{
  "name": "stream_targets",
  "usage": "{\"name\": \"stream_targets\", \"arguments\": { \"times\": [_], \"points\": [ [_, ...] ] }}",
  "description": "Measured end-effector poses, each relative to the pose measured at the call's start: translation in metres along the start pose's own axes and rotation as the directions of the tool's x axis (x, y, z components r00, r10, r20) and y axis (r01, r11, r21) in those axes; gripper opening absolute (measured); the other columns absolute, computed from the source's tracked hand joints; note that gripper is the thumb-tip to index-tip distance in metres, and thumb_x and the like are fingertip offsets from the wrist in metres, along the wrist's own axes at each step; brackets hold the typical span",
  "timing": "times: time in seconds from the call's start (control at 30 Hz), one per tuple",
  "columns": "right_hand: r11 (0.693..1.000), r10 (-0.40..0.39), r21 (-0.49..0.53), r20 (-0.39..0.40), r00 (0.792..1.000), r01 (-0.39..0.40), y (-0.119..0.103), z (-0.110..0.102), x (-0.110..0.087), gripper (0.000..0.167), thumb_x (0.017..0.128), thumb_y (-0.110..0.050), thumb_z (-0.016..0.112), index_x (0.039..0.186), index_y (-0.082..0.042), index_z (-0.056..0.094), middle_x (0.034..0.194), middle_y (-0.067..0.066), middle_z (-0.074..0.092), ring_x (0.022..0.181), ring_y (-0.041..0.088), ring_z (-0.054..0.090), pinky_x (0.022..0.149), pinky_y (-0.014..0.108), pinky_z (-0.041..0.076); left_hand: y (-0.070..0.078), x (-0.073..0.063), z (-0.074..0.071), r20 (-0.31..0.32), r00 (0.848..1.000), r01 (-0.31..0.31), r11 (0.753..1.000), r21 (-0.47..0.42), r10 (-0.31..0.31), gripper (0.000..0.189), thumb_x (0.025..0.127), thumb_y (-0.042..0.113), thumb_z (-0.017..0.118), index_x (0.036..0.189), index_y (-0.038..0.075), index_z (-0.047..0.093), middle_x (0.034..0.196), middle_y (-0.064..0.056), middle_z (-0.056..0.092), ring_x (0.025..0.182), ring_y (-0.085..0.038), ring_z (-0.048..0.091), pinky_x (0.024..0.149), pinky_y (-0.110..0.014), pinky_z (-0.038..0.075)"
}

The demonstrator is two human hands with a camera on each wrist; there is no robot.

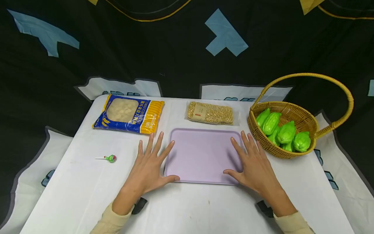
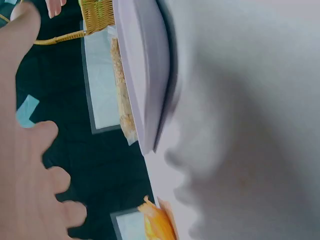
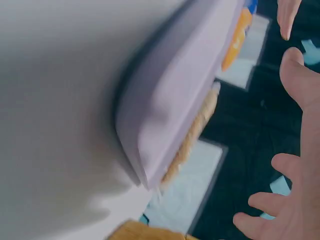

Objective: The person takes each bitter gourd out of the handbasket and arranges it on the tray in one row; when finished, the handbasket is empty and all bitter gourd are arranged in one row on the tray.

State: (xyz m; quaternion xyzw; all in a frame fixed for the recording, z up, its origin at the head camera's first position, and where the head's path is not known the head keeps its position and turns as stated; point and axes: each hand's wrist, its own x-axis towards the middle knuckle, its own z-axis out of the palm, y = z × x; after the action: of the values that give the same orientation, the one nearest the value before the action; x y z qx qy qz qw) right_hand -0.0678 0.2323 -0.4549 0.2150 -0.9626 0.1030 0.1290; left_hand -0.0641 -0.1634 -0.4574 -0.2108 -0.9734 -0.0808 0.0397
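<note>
A lilac rectangular tray (image 1: 204, 156) lies flat on the white table between both hands. My left hand (image 1: 149, 169), fingers spread, hovers by the tray's left edge and holds nothing. Over the right edge my right hand (image 1: 255, 167) is spread in the same way, also holding nothing. Both wrist views show a gap between each hand and the table. Behind the tray lies a clear packet of yellow grains (image 1: 210, 113). A blue and yellow bag of orecchiette pasta (image 1: 128, 113) is beyond the left fingertips. Left of the left hand is a green-wrapped lollipop (image 1: 111, 158).
A wicker basket (image 1: 292, 109) with a tall arched handle stands at the back right, holding several green, ridged fruit-like items (image 1: 286, 132). A black cloth (image 1: 175, 58) with blue patches hangs behind the white table (image 1: 181, 211).
</note>
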Motion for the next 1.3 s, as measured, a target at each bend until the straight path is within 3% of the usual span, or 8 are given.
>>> {"name": "stream_targets", "arguments": {
  "times": [0.13,0.23,0.37,0.47,0.8,1.03,1.3],
  "points": [
    [0.999,0.031,0.042,-0.094,0.995,-0.028,0.016,-0.017,0.009,0.095,0.089,-0.054,0.083,0.165,-0.012,0.044,0.166,0.027,0.041,0.147,0.050,0.046,0.116,0.071,0.043,-0.005,-0.006,0.000,-0.049,0.999,-0.005,0.999,-0.054,0.002,0.110,0.086,0.085,0.066,0.172,0.029,0.026,0.181,-0.011,0.010,0.166,-0.041,0.013,0.132,-0.068,0.014],
    [0.993,0.103,0.066,-0.118,0.988,-0.096,0.027,-0.032,0.014,0.083,0.091,-0.036,0.086,0.161,-0.010,0.049,0.159,0.028,0.049,0.138,0.053,0.053,0.109,0.074,0.046,-0.010,-0.010,0.002,-0.085,0.996,-0.021,0.994,-0.111,0.011,0.101,0.091,0.077,0.068,0.171,0.025,0.033,0.178,-0.011,0.023,0.162,-0.038,0.029,0.130,-0.063,0.028],
    [0.977,0.208,0.078,-0.119,0.971,-0.200,0.042,-0.048,0.018,0.072,0.094,-0.027,0.084,0.156,-0.006,0.054,0.152,0.031,0.054,0.128,0.057,0.056,0.099,0.078,0.049,-0.016,-0.014,0.005,-0.104,0.994,-0.054,0.976,-0.211,0.033,0.093,0.092,0.067,0.076,0.167,0.022,0.043,0.173,-0.008,0.037,0.148,-0.036,0.052,0.116,-0.058,0.050],
    [0.965,0.257,0.087,-0.120,0.959,-0.248,0.057,-0.054,0.021,0.068,0.097,-0.025,0.081,0.154,-0.002,0.054,0.149,0.033,0.054,0.129,0.057,0.055,0.097,0.080,0.049,-0.020,-0.016,0.009,-0.089,0.995,-0.065,0.961,-0.268,0.042,0.089,0.091,0.062,0.081,0.163,0.022,0.048,0.170,-0.005,0.045,0.141,-0.034,0.060,0.106,-0.056,0.059],
    [0.912,0.388,0.150,-0.008,0.922,-0.382,0.106,-0.045,0.037,0.067,0.106,-0.034,0.067,0.157,0.003,0.045,0.150,0.039,0.045,0.129,0.063,0.051,0.101,0.083,0.046,-0.028,-0.017,0.019,-0.013,0.998,-0.069,0.946,-0.316,0.069,0.075,0.094,0.050,0.082,0.157,0.019,0.057,0.164,-0.009,0.052,0.144,-0.035,0.057,0.114,-0.055,0.053],
    [0.894,0.424,0.143,0.039,0.905,-0.425,0.117,-0.041,0.050,0.071,0.107,-0.042,0.064,0.158,0.003,0.043,0.151,0.040,0.041,0.125,0.065,0.051,0.101,0.083,0.046,-0.031,-0.016,0.021,0.002,0.994,-0.105,0.943,-0.317,0.111,0.075,0.089,0.052,0.086,0.153,0.022,0.062,0.166,-0.008,0.050,0.146,-0.032,0.054,0.119,-0.054,0.049],
    [0.889,0.435,0.132,0.049,0.899,-0.438,0.124,-0.034,0.064,0.068,0.105,-0.037,0.068,0.155,0.004,0.047,0.153,0.041,0.040,0.129,0.067,0.048,0.103,0.083,0.044,-0.034,-0.017,0.024,-0.004,0.990,-0.138,0.938,-0.317,0.144,0.075,0.087,0.051,0.089,0.150,0.022,0.064,0.164,-0.009,0.052,0.146,-0.033,0.054,0.119,-0.053,0.048]
  ]
}}
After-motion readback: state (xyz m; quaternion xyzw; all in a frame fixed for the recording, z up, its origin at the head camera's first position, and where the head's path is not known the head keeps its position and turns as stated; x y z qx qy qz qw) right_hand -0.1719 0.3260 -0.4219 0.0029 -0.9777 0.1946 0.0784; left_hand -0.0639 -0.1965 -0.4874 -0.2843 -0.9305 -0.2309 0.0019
